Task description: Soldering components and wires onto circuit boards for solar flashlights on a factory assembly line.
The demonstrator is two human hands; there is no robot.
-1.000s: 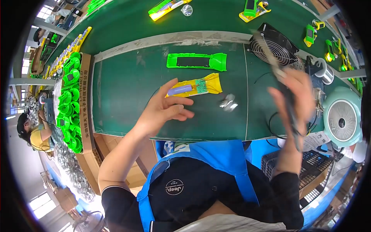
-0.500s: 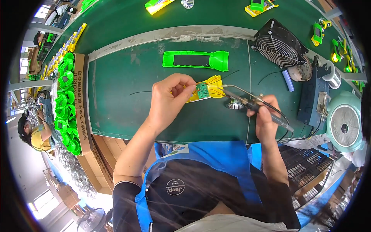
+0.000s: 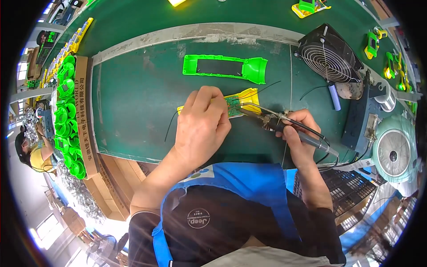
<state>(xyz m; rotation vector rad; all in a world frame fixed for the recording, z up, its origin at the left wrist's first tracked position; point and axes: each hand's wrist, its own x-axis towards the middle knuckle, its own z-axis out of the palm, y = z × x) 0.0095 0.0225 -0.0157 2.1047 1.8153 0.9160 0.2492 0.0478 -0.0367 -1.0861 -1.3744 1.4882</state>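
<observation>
A yellow flashlight-shaped housing half (image 3: 251,95) lies on the green bench, with a small green circuit board (image 3: 233,106) in it. My left hand (image 3: 202,120) is closed over the housing's left part, its fingertips hidden; a black wire (image 3: 170,127) trails out from it and seems pinched there. My right hand (image 3: 301,133) grips a soldering iron (image 3: 311,141), with a thin bent metal tube along it. The iron's tip end is at the board. Beyond the housing lies a bright green housing half (image 3: 255,70) with a dark rectangular panel.
A black fan (image 3: 327,53) stands at back right, near a blue cylindrical cell (image 3: 334,97). Beside it are a dark blue soldering station (image 3: 356,127) and a solder spool (image 3: 386,100). At left, a cardboard box (image 3: 84,129) borders green flashlight heads (image 3: 66,115). A co-worker (image 3: 38,151) sits far left.
My left hand has turned over and moved closer to the board, swinging the wire downward. The soldering iron has moved left, bringing its tip to the board; the silver reflector is now covered.
</observation>
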